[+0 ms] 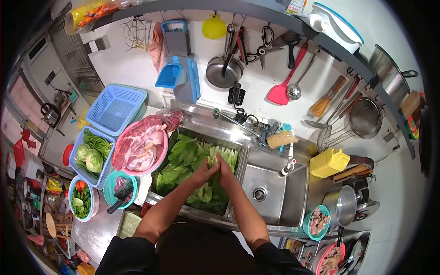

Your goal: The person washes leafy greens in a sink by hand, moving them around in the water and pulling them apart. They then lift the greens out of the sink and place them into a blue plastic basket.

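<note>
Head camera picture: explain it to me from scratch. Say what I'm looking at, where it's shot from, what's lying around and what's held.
There is no machine here: a person works with two bare hands. The single picture comes from a wide-angle camera worn on that person's head, looking forward and down, which is why the edges bend. The arms enter from the bottom. The left hand and right hand meet over the left basin of a steel sink and together grip a bunch of leafy greens; more of these greens fill that basin. Left of the sink stand a pink bowl of raw meat and a blue basket holding cabbages. A red spatula and other utensils hang on the wall behind.
</note>
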The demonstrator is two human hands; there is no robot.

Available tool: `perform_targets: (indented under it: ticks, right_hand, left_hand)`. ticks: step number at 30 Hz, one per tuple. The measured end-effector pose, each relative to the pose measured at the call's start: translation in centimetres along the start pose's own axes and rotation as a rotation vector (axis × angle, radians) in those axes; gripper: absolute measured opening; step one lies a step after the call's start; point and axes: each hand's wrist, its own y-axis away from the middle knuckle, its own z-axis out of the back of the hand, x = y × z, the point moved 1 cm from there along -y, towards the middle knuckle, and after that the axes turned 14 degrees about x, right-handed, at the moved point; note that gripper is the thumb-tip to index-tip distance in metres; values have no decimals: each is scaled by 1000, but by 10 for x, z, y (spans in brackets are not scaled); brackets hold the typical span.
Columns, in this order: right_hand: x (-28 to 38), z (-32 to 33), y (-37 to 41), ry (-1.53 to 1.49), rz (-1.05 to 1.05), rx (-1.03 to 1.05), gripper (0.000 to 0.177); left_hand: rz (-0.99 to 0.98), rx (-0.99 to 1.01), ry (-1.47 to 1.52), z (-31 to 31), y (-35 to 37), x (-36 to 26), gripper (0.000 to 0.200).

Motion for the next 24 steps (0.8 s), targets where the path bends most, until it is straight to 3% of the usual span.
perform_targets:
  ticks: [1, 3, 5, 7, 8, 11, 12, 14, 15, 17, 20, 24]
  right_hand:
    - [7, -12, -3, -262, -94, -37, 39]
    - [30, -31, 12, 301, 19, 10, 40]
    - [10, 4, 3, 760, 84, 120, 50]
    - [23, -5, 6, 300, -211, 82, 78]
    - [31, -11, 7, 83, -343, 10, 92]
    - [37, -31, 18, 342, -458, -165, 92]
    - [35, -32, 18, 401, -460, -136, 90]
    - [37, -24, 22, 520, -457, -120, 86]
    - [42, -23, 28, 457, -396, -113, 82]
    - [62, -23, 28, 346, -258, -108, 75]
    - [82, -11, 25, 186, -72, -91, 76]
    - [98, 0, 26, 215, 43, -253, 69]
  left_hand:
    - [-65, 60, -20, -7, 0, -8, 70]
    - [-201, 148, -71, -14, 5, -26, 79]
    - [-296, 86, -72, -9, 1, -25, 79]
    - [-381, 50, -79, -8, 4, -35, 73]
    - [-333, -14, -148, -6, 7, -38, 67]
    - [-304, -102, -109, 15, -6, -2, 57]
    - [-312, -103, -50, 20, -14, 11, 54]
    - [-208, -178, 26, 11, 1, -16, 52]
    - [-135, -194, 69, 7, 9, -26, 51]
    - [-71, -23, 327, 18, 5, -36, 47]
    - [-77, -11, 480, 46, -10, -53, 35]
    - [-141, -27, 576, 78, -2, -138, 33]
